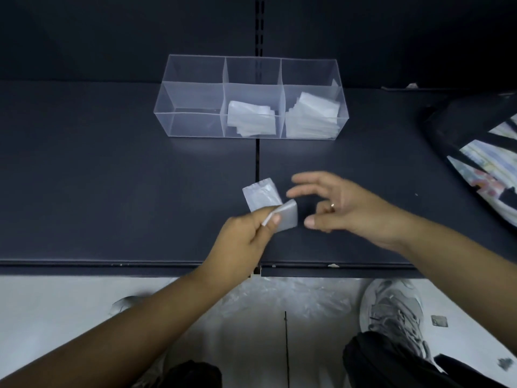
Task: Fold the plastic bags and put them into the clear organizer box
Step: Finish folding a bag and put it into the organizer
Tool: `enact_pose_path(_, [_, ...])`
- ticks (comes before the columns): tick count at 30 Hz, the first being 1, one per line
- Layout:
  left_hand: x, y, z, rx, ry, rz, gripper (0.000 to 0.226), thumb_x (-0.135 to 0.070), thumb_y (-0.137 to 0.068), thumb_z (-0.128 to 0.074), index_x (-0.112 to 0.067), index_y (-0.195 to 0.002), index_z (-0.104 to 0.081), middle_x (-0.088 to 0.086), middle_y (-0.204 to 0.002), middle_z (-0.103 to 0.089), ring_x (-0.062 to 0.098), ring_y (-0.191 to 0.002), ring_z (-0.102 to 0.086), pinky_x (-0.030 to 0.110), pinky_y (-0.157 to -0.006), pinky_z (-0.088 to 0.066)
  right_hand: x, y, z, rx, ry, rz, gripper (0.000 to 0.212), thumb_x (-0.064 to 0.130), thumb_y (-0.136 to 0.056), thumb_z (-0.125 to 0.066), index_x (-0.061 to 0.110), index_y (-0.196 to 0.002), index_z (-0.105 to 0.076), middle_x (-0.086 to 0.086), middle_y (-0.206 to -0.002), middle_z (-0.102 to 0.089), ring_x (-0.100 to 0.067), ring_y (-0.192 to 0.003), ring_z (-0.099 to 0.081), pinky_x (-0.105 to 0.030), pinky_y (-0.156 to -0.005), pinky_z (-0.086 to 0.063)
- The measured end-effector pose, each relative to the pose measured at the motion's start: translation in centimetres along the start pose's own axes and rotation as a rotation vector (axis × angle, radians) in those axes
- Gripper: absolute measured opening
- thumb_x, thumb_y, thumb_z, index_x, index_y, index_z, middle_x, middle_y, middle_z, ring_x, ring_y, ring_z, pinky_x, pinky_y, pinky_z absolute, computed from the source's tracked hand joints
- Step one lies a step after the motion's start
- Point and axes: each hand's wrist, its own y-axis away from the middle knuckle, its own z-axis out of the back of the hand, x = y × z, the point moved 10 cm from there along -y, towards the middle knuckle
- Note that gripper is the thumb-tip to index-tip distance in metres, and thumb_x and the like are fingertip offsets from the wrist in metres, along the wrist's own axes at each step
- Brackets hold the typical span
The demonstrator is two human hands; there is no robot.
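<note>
My left hand (pixel 247 233) pinches a small folded plastic bag (pixel 286 218) just above the dark shelf. A second folded bag (pixel 260 195) lies flat on the shelf just behind it. My right hand (pixel 335 204) hovers beside them to the right with fingers spread, holding nothing. The clear organizer box (pixel 193 88) stands further back; its left compartment is empty. A pile of folded bags (pixel 249 117) fills the middle compartment, and a taller stack of bags (pixel 313 113) sits in the right one.
A dark bag with a patterned lining (pixel 475 152) lies at the shelf's right end. A heap of loose plastic bags (pixel 285 301) sits on the pale floor below the shelf edge, beside my grey shoe (pixel 394 312).
</note>
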Motion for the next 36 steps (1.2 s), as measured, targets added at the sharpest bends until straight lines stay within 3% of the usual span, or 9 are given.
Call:
enact_pose_path(4, [1.9,-1.5,0.5,-0.021,0.17,0.149,0.024,-0.027,-0.1,-0.047,-0.026,-0.097,-0.07,-0.001,-0.089,-0.072,0.019,-0.088,-0.067,0.041,-0.083,-0.055,-2.6,-2.1,-1.8,-0.031,0.039,-0.072,0.031,0.004,-0.081,-0.073,0.014,-0.11,-0.064,-0.002,-0.103,-0.071,-0.013,-0.057,-0.05,-0.022,-0.053,-0.046])
enact_pose_path(7, [3.6,-2.1,0.2,-0.044,0.388,0.329,0.022,-0.026,-0.1,-0.046,-0.026,-0.094,-0.067,0.001,-0.091,-0.071,0.016,-0.085,-0.07,0.033,-0.07,-0.059,-3.0,-3.1,-0.7,-0.184,0.093,-0.093,0.01,0.011,-0.081,-0.075,0.016,-0.082,-0.066,0.002,-0.071,-0.069,-0.008,-0.041,-0.048,-0.02,-0.043,-0.042])
enact_pose_path(11, [5.0,-2.2,1.9,-0.206,0.533,0.502,0.023,-0.023,-0.102,-0.044,-0.014,-0.102,-0.065,0.008,-0.08,-0.069,0.015,-0.06,-0.07,0.025,-0.052,-0.055,-3.0,-4.3,-0.2,-0.262,0.159,-0.123,0.015,0.014,-0.084,-0.072,0.017,-0.071,-0.063,0.002,-0.053,-0.061,-0.005,-0.034,-0.046,-0.017,-0.036,-0.034])
enact_pose_path(15, [0.2,-2.2,6.4,-0.424,-0.247,-0.006,0.019,-0.019,-0.098,-0.051,-0.01,-0.107,-0.064,-0.001,-0.089,-0.06,0.015,-0.075,-0.06,0.022,-0.069,-0.048,-3.4,-5.2,0.2,-0.283,0.192,-0.193,0.016,0.018,-0.08,-0.075,0.016,-0.068,-0.065,-0.004,-0.054,-0.06,-0.007,-0.034,-0.047,-0.018,-0.043,-0.037])
enact_pose_path(18, [-1.8,-2.2,2.4,-0.223,-0.571,-0.261,0.034,-0.024,-0.097,-0.043,-0.007,-0.119,-0.063,0.013,-0.114,-0.062,0.028,-0.105,-0.058,0.031,-0.093,-0.038,-3.3,-5.7,0.3,-0.284,0.235,-0.219,0.02,0.019,-0.077,-0.078,0.019,-0.061,-0.066,-0.009,-0.056,-0.059,-0.008,-0.035,-0.044,-0.022,-0.05,-0.039])
enact_pose_path(21, [1.6,-2.5,-1.1,0.059,-0.816,-0.119,0.055,-0.037,-0.102,-0.023,-0.012,-0.151,-0.021,0.004,-0.159,-0.02,0.02,-0.148,-0.012,0.038,-0.118,0.0,-2.8,-6.0,0.2,-0.292,0.295,-0.219,0.019,0.019,-0.079,-0.076,0.019,-0.064,-0.065,-0.005,-0.057,-0.06,-0.005,-0.037,-0.045,-0.022,-0.052,-0.042])
enact_pose_path(24, [4.0,-2.3,-1.2,0.108,-0.92,-0.03,0.068,-0.053,-0.094,-0.001,-0.018,-0.151,0.009,-0.006,-0.156,0.017,0.009,-0.144,0.019,0.041,-0.115,0.018,-1.7,-5.5,0.2,-0.336,0.427,-0.14,0.016,0.022,-0.081,-0.072,0.017,-0.066,-0.068,0.002,-0.061,-0.063,-0.007,-0.053,-0.056,-0.029,-0.061,-0.048])
enact_pose_path(29, [4.6,-2.4,-1.1,0.103,-0.972,0.006,0.08,-0.066,-0.084,0.012,-0.017,-0.147,0.018,-0.002,-0.159,0.017,0.011,-0.142,0.024,0.046,-0.115,0.017,-1.6,-3.2,-0.6,-0.42,0.631,-0.075,0.021,0.04,-0.079,-0.073,0.026,-0.069,-0.06,0.011,-0.075,-0.05,-0.004,-0.066,-0.049,-0.023,-0.058,-0.037])
enact_pose_path(36, [4.5,-1.7,-1.4,0.086,-0.954,0.129,0.085,-0.068,-0.079,0.013,-0.011,-0.142,0.027,0.005,-0.158,0.023,0.016,-0.142,0.028,0.044,-0.115,0.019,-0.6,-3.8,-1.1,-0.501,0.372,-0.041,0.018,0.018,-0.077,-0.072,0.024,-0.075,-0.056,0.01,-0.078,-0.062,-0.002,-0.073,-0.058,-0.017,-0.061,-0.044])
